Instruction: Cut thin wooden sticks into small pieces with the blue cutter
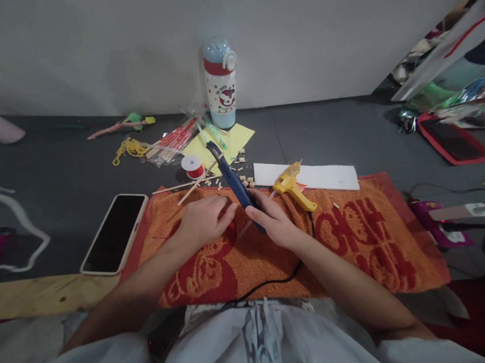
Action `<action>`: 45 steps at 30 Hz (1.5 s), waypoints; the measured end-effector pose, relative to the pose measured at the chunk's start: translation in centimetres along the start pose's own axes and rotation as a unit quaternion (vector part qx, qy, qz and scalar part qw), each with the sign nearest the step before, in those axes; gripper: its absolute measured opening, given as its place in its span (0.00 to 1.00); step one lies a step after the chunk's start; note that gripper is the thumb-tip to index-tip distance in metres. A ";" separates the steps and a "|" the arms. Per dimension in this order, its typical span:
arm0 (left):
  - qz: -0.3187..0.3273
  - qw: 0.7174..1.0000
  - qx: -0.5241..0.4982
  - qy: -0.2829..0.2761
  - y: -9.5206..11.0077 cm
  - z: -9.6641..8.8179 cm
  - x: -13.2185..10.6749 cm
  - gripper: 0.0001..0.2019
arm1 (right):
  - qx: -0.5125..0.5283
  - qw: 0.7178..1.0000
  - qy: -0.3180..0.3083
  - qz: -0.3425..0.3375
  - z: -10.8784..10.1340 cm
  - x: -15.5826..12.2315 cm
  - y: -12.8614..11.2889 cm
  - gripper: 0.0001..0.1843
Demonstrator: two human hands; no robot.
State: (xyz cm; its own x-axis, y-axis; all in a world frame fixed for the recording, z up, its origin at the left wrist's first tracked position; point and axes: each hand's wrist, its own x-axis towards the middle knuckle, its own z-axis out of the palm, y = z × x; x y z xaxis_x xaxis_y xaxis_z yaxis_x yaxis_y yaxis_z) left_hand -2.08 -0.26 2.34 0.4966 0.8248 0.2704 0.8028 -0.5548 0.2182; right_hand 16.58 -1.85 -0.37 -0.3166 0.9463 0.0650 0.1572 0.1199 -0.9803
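My right hand is closed around the handle of a dark blue hand tool with a hooked dark head, which points up and away to the left. Beside it, my left hand is curled over the orange towel, thumb and fingers close together; whatever they may hold is hidden. Thin wooden sticks lie crossed just beyond the left hand, one reaching towards the tool's head. Small cut wood pieces are scattered behind the tool. A yellow glue gun rests right of my right hand, with a clear glue stick in its back.
The orange towel covers the table before me. Around it are a phone, a red ribbon spool, yellow paper, a white strip and a bottle. The glue gun's black cord crosses the towel.
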 end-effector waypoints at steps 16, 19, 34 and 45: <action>-0.036 0.972 0.174 0.155 -3.3 -0.7 0.4 0.11 | -0.099 0.992 -0.071 -0.024 -0.2 -0.4 0.0 0.30; -0.030 0.973 0.166 0.157 -3.4 -0.6 0.4 0.12 | -0.096 0.992 -0.078 -0.022 -0.3 -0.3 0.0 0.31; -0.024 0.985 0.105 0.137 -3.5 -0.9 0.8 0.10 | -0.084 0.992 -0.088 -0.019 -0.8 -0.4 0.0 0.32; -0.033 0.989 0.086 0.114 -3.7 -1.0 0.8 0.10 | -0.059 0.994 -0.088 -0.002 -0.9 -0.2 -0.1 0.32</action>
State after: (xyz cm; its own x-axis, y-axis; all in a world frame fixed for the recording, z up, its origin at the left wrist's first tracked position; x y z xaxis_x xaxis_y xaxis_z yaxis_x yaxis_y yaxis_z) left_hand -4.95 2.37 2.73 0.3693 0.8016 0.4701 0.8851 -0.4576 0.0851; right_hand 17.49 -1.77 -0.13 -0.4739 0.8802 0.0251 0.2606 0.1674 -0.9508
